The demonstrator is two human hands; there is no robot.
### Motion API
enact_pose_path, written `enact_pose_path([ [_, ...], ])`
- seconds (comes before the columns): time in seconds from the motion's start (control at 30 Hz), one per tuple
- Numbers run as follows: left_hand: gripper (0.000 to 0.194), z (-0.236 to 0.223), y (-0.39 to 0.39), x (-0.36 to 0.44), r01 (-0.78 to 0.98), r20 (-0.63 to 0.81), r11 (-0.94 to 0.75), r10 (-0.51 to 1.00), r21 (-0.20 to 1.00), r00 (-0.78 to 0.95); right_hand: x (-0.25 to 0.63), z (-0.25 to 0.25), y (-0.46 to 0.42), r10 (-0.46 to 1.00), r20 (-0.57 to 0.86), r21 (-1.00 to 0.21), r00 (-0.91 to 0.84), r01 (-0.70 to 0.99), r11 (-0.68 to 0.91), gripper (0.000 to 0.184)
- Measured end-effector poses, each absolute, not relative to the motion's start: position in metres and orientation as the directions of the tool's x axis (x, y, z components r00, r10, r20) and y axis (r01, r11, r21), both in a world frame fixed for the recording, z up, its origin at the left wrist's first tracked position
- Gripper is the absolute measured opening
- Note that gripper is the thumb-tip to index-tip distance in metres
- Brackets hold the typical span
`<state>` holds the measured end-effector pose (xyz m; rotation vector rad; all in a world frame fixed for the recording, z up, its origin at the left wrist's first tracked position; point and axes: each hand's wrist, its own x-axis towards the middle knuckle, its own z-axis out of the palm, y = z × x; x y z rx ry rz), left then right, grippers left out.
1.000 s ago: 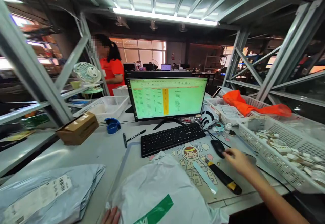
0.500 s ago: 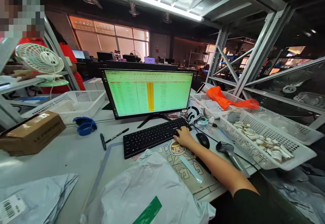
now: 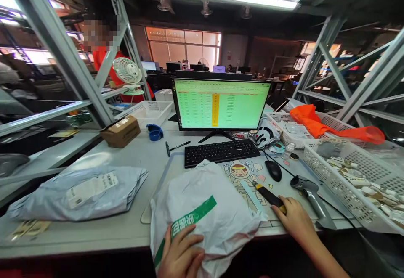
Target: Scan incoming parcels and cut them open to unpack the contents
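My left hand [image 3: 181, 256] grips the near edge of a white plastic mailer bag [image 3: 205, 210] with a green stripe, fingers curled on it. My right hand [image 3: 292, 217] closes over the yellow end of a black utility knife [image 3: 267, 194] lying on the cartoon desk mat [image 3: 243, 177]. Beyond them a black keyboard [image 3: 221, 152] lies in front of a monitor [image 3: 221, 105] showing a green spreadsheet. A black mouse [image 3: 273, 170] and a grey barcode scanner [image 3: 311, 196] lie to the right of the knife.
A grey labelled mailer [image 3: 85, 191] lies at left. A cardboard box [image 3: 120, 131], blue tape dispenser [image 3: 154, 132] and pen [image 3: 178, 146] sit behind it. White baskets [image 3: 350, 177] of small items line the right. A person in red [image 3: 109, 59] stands behind the rack.
My right hand left the keyboard and came back to the utility knife. My left hand has come into view gripping the white bag's near edge. The view tilted down and shifted left.
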<state>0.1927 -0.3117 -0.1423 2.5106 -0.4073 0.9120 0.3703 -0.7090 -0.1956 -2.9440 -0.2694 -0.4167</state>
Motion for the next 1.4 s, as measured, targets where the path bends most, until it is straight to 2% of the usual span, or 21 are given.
enact_pose_path([
  [0.1,0.018,-0.127,-0.327,0.196,-0.488,0.756,-0.809,-0.086,0.327,0.649,0.371,-0.200,-0.706,0.232,0.367,-0.132,0.901,0.297,-0.946,0.056],
  [0.2,0.017,-0.120,-0.336,0.194,-0.548,0.838,-0.775,-0.044,0.315,0.544,0.372,-0.182,-0.708,0.187,0.438,-0.224,0.880,0.308,-0.925,0.058],
  [0.27,0.014,-0.122,-0.335,0.190,-0.496,0.813,-0.800,-0.017,0.338,0.582,0.364,-0.160,-0.712,0.110,0.481,-0.295,0.870,0.279,-0.914,0.060],
  [0.33,0.021,-0.126,-0.330,0.186,-0.377,0.736,-0.841,0.037,0.389,0.676,0.348,-0.134,-0.715,0.069,0.468,-0.352,0.881,0.257,-0.900,0.061],
  [0.4,0.018,-0.132,-0.325,0.184,-0.279,0.655,-0.845,0.105,0.455,0.749,0.324,-0.107,-0.710,0.174,0.393,-0.385,0.903,0.333,-0.861,0.057],
  [0.47,0.009,-0.138,-0.324,0.184,-0.271,0.623,-0.806,0.148,0.526,0.768,0.298,-0.083,-0.695,0.399,0.298,-0.395,0.867,0.493,-0.775,0.051],
  [0.53,0.011,-0.142,-0.327,0.186,-0.326,0.664,-0.755,0.188,0.569,0.724,0.276,-0.063,-0.674,0.607,0.211,-0.387,0.766,0.636,-0.668,0.050],
  [0.63,0.010,-0.144,-0.333,0.188,-0.432,0.760,-0.717,0.210,0.547,0.615,0.260,-0.046,-0.640,0.743,0.096,-0.370,0.662,0.717,-0.591,0.053],
  [0.7,0.013,-0.141,-0.335,0.188,-0.503,0.795,-0.702,0.151,0.504,0.587,0.260,-0.041,-0.622,0.765,0.062,-0.345,0.641,0.733,-0.586,0.051],
  [0.77,0.015,-0.136,-0.334,0.187,-0.581,0.805,-0.663,0.055,0.472,0.591,0.262,-0.039,-0.608,0.773,0.079,-0.270,0.630,0.760,-0.591,0.047],
  [0.9,0.020,-0.129,-0.330,0.184,-0.654,0.773,-0.600,-0.093,0.460,0.628,0.266,-0.035,-0.581,0.819,0.190,-0.025,0.541,0.837,-0.547,0.035],
  [0.97,0.022,-0.129,-0.328,0.185,-0.663,0.770,-0.606,-0.126,0.439,0.625,0.268,-0.032,-0.570,0.840,0.194,0.077,0.506,0.846,-0.528,0.026],
  [1.07,0.025,-0.135,-0.324,0.186,-0.689,0.805,-0.619,-0.149,0.378,0.575,0.274,-0.030,-0.559,0.857,0.106,0.175,0.504,0.839,-0.515,0.039],
  [1.17,0.027,-0.139,-0.321,0.187,-0.705,0.824,-0.628,-0.174,0.329,0.539,0.276,-0.035,-0.553,0.854,0.065,0.194,0.516,0.833,-0.518,0.044],
  [1.3,0.028,-0.137,-0.323,0.185,-0.710,0.846,-0.627,-0.147,0.322,0.513,0.275,-0.050,-0.550,0.821,0.153,0.168,0.551,0.804,-0.571,0.040],
  [1.4,0.025,-0.133,-0.327,0.185,-0.654,0.855,-0.671,-0.057,0.349,0.515,0.279,-0.063,-0.555,0.776,0.233,0.131,0.586,0.772,-0.622,0.036],
])
